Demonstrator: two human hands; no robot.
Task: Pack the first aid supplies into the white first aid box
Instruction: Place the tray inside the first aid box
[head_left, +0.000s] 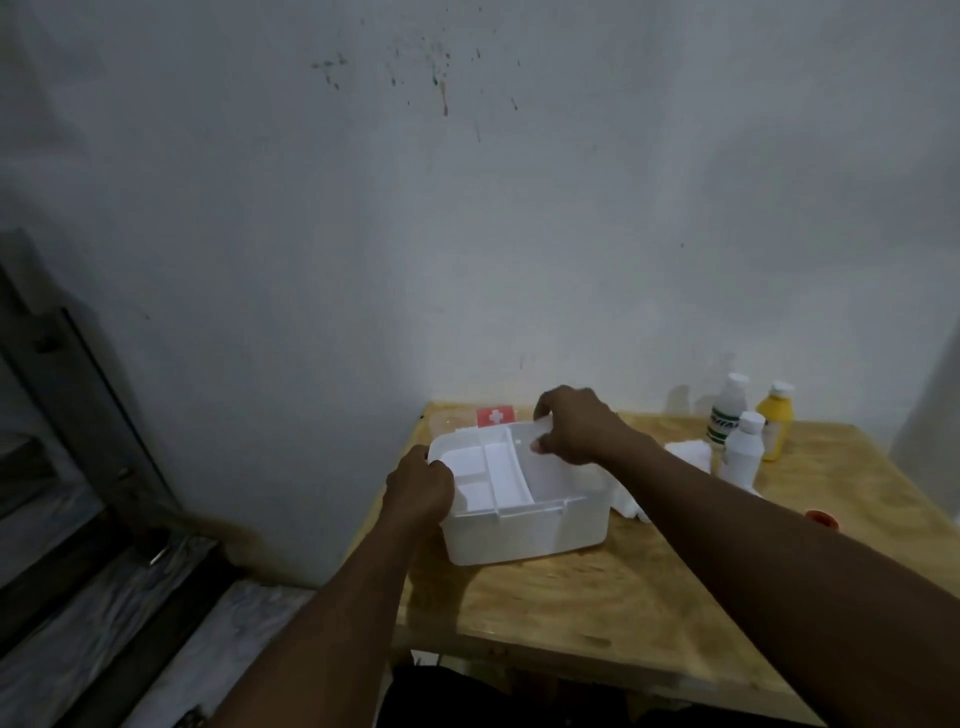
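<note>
White first aid box: located at the near left part of the wooden counter, lid off, both hands on it.

Step in hand, as judged: steadying the box and freeing the inner tray so the deep compartment below can be loaded. No supplies are seen inside yet, so packing looks barely begun.

Left hand: fingers curled round the left end of the box at the rim, gripping it. This hold should stay low and firm. The box looks light and would likely slide on the smooth counter if only one side were pulled.

Right hand: fingers and thumb pinch the far rim of the box, by the tray's far right corner. The frame is blurred here, so whether the tray edge is also in the pinch cannot be settled. If the tray is to come out, it should be raised level and both ends lifted together, as a tilted tray is liable to jam against the walls.

Appearance of the box: white plastic, rectangular with rounded corners. The tray is divided into several small compartments and covers the left portion, leaving the right portion open. A clear lid bearing a red label with a white cross lies just behind the box.

To the right, awaiting packing: white packs just beside the box, then a green-labelled bottle, a small white bottle and a yellow bottle standing upright near the wall.
</note>
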